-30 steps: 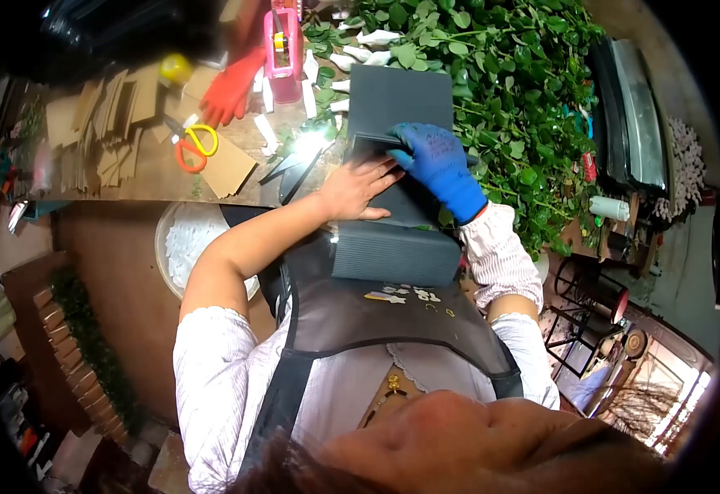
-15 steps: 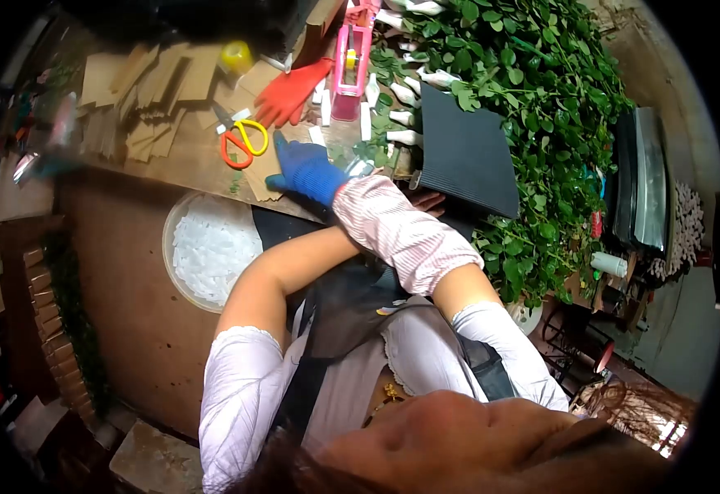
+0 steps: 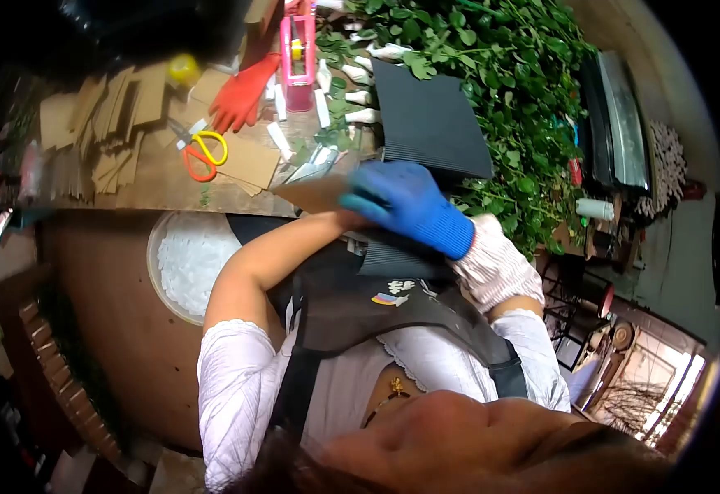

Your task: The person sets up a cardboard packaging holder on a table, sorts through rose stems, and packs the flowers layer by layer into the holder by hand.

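Note:
My right hand (image 3: 405, 202), in a blue glove, is closed on a brown cardboard piece (image 3: 311, 193), which is blurred by motion. Under the glove lies my bare left hand (image 3: 353, 221); its fingers are hidden. Just below both hands, a black ribbed sheet (image 3: 401, 258) rests over the front of my apron. Another black sheet (image 3: 430, 115), with a ribbed edge, lies on the table beyond the glove, beside the green leafy stems (image 3: 533, 107).
Orange-and-yellow-handled scissors (image 3: 204, 156), a red glove (image 3: 245, 97), a pink tape dispenser (image 3: 298, 70) and cardboard pieces (image 3: 142, 99) lie on the table (image 3: 162, 193). White-wrapped stem ends (image 3: 360, 97) line the leaves. A tub of white pieces (image 3: 191, 259) stands below the table edge.
My right hand reached left across my left arm to the cardboard near the scissors, then came back right with a piece in it. The black sheet shifted away from my hands onto the leaves' side.

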The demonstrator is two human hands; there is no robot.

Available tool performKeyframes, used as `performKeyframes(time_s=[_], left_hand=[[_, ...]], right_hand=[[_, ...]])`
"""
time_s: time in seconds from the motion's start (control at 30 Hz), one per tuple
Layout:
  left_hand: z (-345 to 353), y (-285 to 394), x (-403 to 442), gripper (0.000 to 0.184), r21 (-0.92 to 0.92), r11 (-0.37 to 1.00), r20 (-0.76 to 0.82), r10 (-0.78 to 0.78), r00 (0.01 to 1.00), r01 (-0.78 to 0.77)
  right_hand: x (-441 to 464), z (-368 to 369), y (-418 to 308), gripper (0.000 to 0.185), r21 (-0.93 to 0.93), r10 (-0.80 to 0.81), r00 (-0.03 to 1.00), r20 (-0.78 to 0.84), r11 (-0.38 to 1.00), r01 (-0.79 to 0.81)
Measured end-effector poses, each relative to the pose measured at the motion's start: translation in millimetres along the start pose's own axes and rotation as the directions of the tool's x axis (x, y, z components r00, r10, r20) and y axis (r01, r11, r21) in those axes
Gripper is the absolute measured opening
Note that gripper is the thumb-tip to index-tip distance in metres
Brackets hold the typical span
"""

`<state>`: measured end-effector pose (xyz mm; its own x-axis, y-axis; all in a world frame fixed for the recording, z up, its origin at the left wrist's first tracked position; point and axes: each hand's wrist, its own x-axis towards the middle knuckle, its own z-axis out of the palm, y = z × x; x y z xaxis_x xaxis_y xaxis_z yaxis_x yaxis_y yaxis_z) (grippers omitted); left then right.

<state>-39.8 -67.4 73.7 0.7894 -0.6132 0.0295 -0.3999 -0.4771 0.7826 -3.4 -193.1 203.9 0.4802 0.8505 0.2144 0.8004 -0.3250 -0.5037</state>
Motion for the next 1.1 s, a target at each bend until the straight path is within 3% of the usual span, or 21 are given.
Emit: performKeyframes(time_s=[0.07, 0.1, 0.13, 0.17, 0.2, 0.27, 0.33, 0.43, 0.47, 0.57, 0.6, 0.67, 0.7, 0.73, 0.8, 0.83, 0.9, 0.93, 1.0, 1.07, 1.1], left_hand=[[4, 0, 9, 0.084, 0.015, 1.0, 0.081, -0.026, 0.996, 0.025], [34, -20, 24, 0.081, 0.121, 0.992, 0.079, -0.045, 0.996, 0.035], [54, -24, 20, 0.072, 0.056, 0.994, -0.282, 0.105, 0.954, -0.093], [51, -24, 23, 0.068, 0.237, 0.965, -0.205, 0.166, 0.965, -0.116], [47, -25, 25, 0.063, 0.41, 0.9, -0.116, 0.213, 0.97, -0.148], [52, -33, 24, 0.058, 0.437, 0.89, -0.004, 0.146, 0.989, -0.13], [45, -34, 20, 0.056, 0.496, 0.862, 0.099, 0.062, 0.993, -0.103], [7, -36, -12, 0.049, 0.497, 0.861, 0.06, 0.095, 0.994, -0.112], [-6, -41, -27, 0.039, 0.446, 0.875, -0.226, 0.316, 0.922, -0.19], [-11, -14, -14, 0.026, 0.372, 0.903, -0.244, 0.32, 0.916, -0.216], [-7, 1, -3, 0.023, 0.314, 0.919, -0.236, 0.318, 0.918, -0.237], [8, 1, 8, 0.026, 0.334, 0.923, -0.027, 0.213, 0.977, -0.192], [11, 1, 10, 0.027, 0.356, 0.918, -0.032, 0.199, 0.98, -0.175], [11, 2, 10, 0.028, 0.381, 0.91, -0.035, 0.19, 0.981, -0.163], [21, -5, 7, 0.024, 0.393, 0.905, -0.075, 0.207, 0.976, -0.161], [19, 7, 7, 0.02, 0.335, 0.932, -0.122, 0.188, 0.975, -0.138], [19, 11, 10, 0.018, 0.337, 0.926, -0.159, 0.235, 0.959, -0.171], [16, 15, 12, 0.019, 0.338, 0.925, -0.152, 0.234, 0.96, -0.173], [13, 23, 13, 0.017, 0.328, 0.933, -0.133, 0.198, 0.971, -0.146], [12, 26, 14, 0.015, 0.329, 0.936, -0.13, 0.174, 0.976, -0.123], [12, 27, 15, 0.015, 0.337, 0.933, -0.135, 0.179, 0.975, -0.125]], right_hand=[[-52, 2, 32, 0.025, 0.034, 0.158, 0.987, 0.018, 0.987, -0.158], [-79, 7, 52, 0.025, 0.05, 0.293, 0.951, 0.094, 0.953, -0.299], [-99, 11, 70, 0.025, 0.058, 0.417, 0.892, 0.172, 0.9, -0.432], [-109, 10, 77, 0.028, 0.262, 0.604, 0.728, 0.325, 0.682, -0.683], [-123, 20, 91, 0.031, 0.513, 0.648, 0.62, 0.442, 0.385, -0.767], [-124, 25, 106, 0.033, 0.495, 0.664, 0.506, 0.551, 0.228, -0.838], [-119, 33, 117, 0.032, 0.367, 0.677, 0.46, 0.574, 0.29, -0.884], [-114, 35, 114, 0.033, 0.25, 0.702, 0.423, 0.573, 0.342, -0.906], [-112, 36, 112, 0.033, 0.244, 0.708, 0.425, 0.564, 0.35, -0.905], [-114, 41, 113, 0.036, 0.231, 0.71, 0.453, 0.539, 0.393, -0.89], [-114, 41, 113, 0.036, 0.214, 0.703, 0.486, 0.519, 0.444, -0.87], [-115, 38, 110, 0.038, 0.168, 0.697, 0.544, 0.467, 0.534, -0.828], [-121, 43, 113, 0.04, -0.112, 0.651, 0.692, 0.311, 0.748, -0.654], [-117, 37, 107, 0.04, -0.231, 0.642, 0.713, 0.282, 0.767, -0.599], [-116, -2, 84, 0.035, -0.115, 0.618, 0.755, 0.219, 0.785, -0.609], [-119, -20, 81, 0.029, 0.166, 0.566, 0.823, 0.057, 0.807, -0.567], [-125, -63, 77, 0.031, 0.526, 0.653, 0.735, -0.184, 0.697, -0.487], [-132, -60, 111, 0.033, 0.387, 0.552, 0.695, -0.46, 0.83, -0.402], [-127, -87, 153, 0.044, -0.055, 0.374, 0.685, -0.626, 0.854, -0.517], [-122, -62, 195, 0.053, -0.31, 0.397, 0.74, -0.544, 0.724, -0.616], [-113, -56, 208, 0.06, -0.313, 0.47, 0.76, -0.45, 0.714, -0.627]])
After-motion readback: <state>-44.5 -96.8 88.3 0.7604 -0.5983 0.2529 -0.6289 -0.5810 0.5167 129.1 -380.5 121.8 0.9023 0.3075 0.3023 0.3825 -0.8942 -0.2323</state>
